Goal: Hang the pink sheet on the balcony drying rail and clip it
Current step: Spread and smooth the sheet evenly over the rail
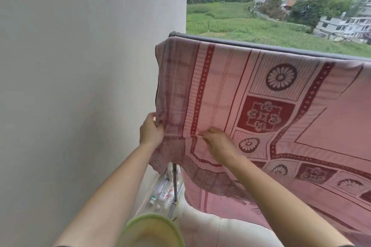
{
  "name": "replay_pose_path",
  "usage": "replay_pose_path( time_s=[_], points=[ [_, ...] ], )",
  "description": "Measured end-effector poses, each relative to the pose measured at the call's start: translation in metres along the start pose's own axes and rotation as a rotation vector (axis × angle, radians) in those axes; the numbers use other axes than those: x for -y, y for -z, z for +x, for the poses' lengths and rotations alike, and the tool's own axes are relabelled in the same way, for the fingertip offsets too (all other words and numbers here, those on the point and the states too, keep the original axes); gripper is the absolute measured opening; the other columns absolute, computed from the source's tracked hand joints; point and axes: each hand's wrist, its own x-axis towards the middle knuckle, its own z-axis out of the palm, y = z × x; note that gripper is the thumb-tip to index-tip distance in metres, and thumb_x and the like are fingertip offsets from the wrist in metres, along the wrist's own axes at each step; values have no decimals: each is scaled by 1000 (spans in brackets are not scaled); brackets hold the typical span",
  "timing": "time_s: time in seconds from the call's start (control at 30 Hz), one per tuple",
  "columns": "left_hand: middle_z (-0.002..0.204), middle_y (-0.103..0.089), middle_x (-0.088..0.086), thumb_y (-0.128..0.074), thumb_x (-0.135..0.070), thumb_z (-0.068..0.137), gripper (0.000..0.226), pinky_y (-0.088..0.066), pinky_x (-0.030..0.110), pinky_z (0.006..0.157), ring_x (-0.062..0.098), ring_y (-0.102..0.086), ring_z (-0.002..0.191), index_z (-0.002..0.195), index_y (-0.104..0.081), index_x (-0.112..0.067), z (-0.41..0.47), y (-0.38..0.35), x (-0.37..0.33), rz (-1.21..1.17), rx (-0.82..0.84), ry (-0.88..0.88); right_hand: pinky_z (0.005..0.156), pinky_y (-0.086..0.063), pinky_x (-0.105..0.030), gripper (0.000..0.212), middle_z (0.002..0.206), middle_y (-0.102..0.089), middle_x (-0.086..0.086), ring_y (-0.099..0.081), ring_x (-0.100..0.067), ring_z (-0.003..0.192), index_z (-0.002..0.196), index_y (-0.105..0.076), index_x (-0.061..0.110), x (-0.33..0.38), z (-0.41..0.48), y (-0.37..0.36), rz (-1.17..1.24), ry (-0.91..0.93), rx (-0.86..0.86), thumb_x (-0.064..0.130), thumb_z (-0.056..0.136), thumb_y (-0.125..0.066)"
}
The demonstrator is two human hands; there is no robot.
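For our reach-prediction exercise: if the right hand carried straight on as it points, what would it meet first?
The right hand pinches the pink sheet; going on up-left along it, it would probably meet the left hand gripping the sheet's edge. Depth is unclear.

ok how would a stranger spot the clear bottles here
Start at the white wall on the left and drop below the hanging corner of the pink sheet. On the floor beside a thin metal pole lie the clear bottles, the only see-through things there.

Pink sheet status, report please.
Left hand grips pink sheet at its side edge. Right hand pinches fabric nearby. Sheet draped over grey rail; no clip seen.
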Motion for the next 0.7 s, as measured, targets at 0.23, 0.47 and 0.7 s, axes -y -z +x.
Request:
replay_pose_path(
  time_s=[0.23, 0.47, 0.7],
  points=[
    [93, -73, 6, -64, -21, 76, 12, -51, 30, 72, 29, -68, 90, 87, -69, -19, -35, -15, 73, 242, 320, 243, 101, -48, -39, 32, 134, -57, 2, -57, -23, 119, 125, -62, 28, -16, -35, -12, -44, -196, 613, 31, 93, -61],
    [111, -66, -4, -76, -54, 76, 69, -51, 16, 67, 8, -67, 93, 125, -51, -13, 25, 2, -34, -356, 317, 153, 91, -55, -38, 48, 142, -44, -4, -49, -20, 127, 138, -50, 20, -10, 15, 79, 33, -84, -239, 38, 94, -60],
    [112, -68, -5, -52, -69, 83, 63, -52, 39, 94, 13, -65, 103, 119, -57, -17, 85, 0, -138, -491, 16, -75, 119, -18, -51, 58, 150, -36, -15, -24, -32, 144, 136, -52, 20, -25, 62, 141, -267, -47, -690, 41, 84, -68]
  ],
)
